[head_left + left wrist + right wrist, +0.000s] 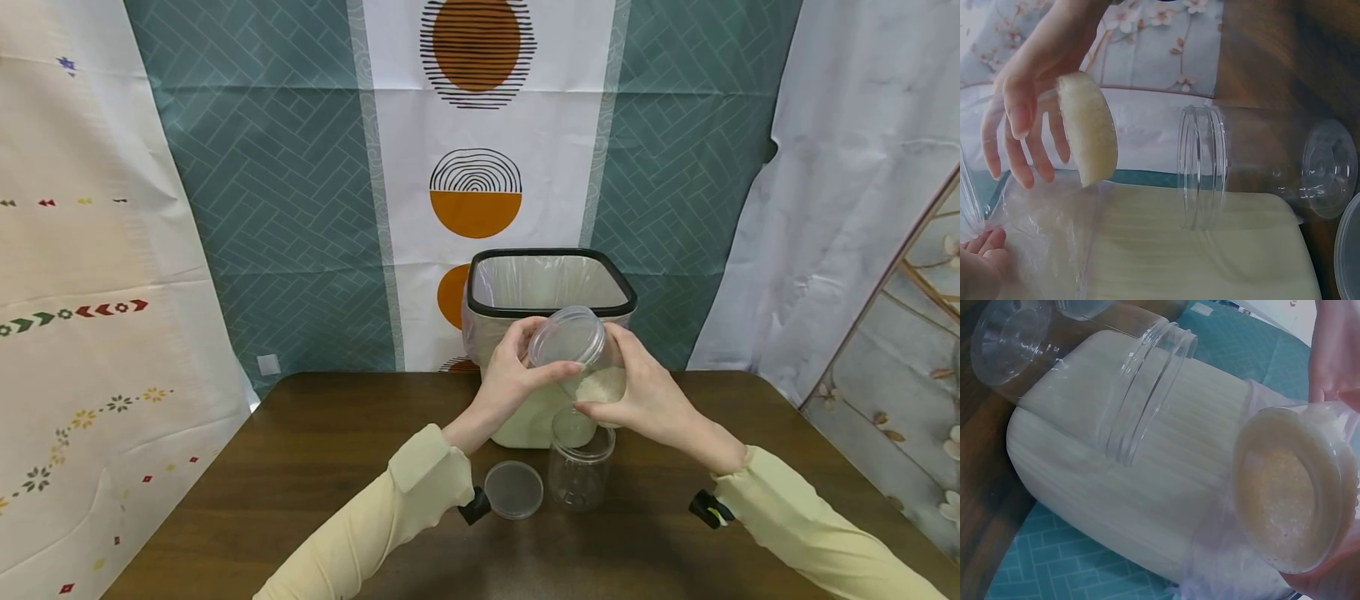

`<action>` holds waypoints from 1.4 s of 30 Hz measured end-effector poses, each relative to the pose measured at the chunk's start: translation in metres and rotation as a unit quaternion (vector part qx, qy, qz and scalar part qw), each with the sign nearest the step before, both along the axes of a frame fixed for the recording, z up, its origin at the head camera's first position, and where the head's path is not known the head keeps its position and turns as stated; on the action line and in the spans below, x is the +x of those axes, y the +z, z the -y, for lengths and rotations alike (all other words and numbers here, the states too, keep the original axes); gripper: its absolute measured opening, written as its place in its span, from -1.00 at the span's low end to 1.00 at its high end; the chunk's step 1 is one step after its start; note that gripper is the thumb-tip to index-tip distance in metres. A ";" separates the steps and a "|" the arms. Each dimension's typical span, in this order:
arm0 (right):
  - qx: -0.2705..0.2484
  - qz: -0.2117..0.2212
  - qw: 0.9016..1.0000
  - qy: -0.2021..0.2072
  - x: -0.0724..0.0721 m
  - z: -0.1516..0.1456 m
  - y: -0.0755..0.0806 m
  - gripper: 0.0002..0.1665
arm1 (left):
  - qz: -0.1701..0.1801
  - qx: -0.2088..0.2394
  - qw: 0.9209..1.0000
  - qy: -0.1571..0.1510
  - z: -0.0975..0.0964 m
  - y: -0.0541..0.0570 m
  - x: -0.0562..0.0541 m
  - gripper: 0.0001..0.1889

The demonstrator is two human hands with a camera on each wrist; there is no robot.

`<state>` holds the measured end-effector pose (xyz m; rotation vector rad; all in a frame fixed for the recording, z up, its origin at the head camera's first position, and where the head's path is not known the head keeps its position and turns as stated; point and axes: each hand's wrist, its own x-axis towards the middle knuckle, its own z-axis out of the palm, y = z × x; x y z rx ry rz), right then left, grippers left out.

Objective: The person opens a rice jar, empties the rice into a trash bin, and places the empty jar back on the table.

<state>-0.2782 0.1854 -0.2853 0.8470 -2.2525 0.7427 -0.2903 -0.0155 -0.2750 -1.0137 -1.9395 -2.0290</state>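
Observation:
Both hands hold a clear plastic jar tilted, its threaded rim toward the left. Fine whitish grains lie banked at its bottom end, also seen as a pale slab in the left wrist view. My left hand grips the rim end, thumb along the near side. Around the bottom end curls my right hand. Below stands a second clear jar, upright and uncapped, with nothing seen inside. A round translucent lid lies flat to its left.
Close behind the jars stands a pale bin with a black rim and a plastic liner. The brown wooden table extends to both sides. Patterned cloths hang behind and beside it.

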 end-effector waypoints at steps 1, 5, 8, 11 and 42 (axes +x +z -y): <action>0.002 -0.001 1.000 -0.003 0.000 0.000 -0.001 0.15 | 0.000 0.001 1.000 0.003 0.000 -0.002 -0.001 -0.33; 0.005 -0.005 1.000 -0.011 0.000 0.001 -0.002 0.16 | 0.006 0.000 1.000 0.011 -0.001 -0.005 -0.003 -0.31; 0.005 -0.007 1.000 -0.010 -0.001 0.001 -0.003 0.16 | 0.014 -0.005 1.000 0.018 -0.001 -0.005 -0.002 -0.27; 0.004 -0.006 1.000 -0.003 -0.001 0.000 -0.001 0.16 | 0.019 -0.014 1.000 0.021 0.000 -0.004 0.000 -0.26; -0.007 0.109 0.987 0.115 0.028 0.008 0.018 0.03 | -0.076 -0.110 0.990 -0.055 0.016 -0.003 -0.008 -0.18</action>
